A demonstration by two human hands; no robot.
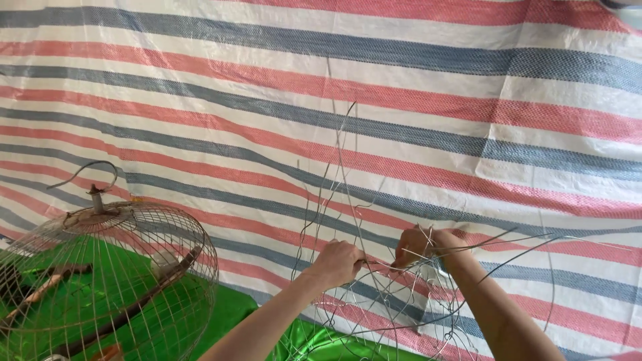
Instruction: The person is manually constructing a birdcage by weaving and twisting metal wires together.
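Unfinished wire frame (374, 294) against a striped tarp (401, 100), left hand (336, 263) and right hand (420, 246) both closed on its thin wires, close together, finished wire cage (110, 281) at left.

A woven plastic tarp (401, 100) in white, red and blue-grey stripes is filling nearly the whole view, its bands slanting down toward four o'clock. A shiny green sheet (234, 314) is lying at seven o'clock. On it a domed wire birdcage (100, 281) with a top hook is standing. Soft, even daylight is falling throughout.
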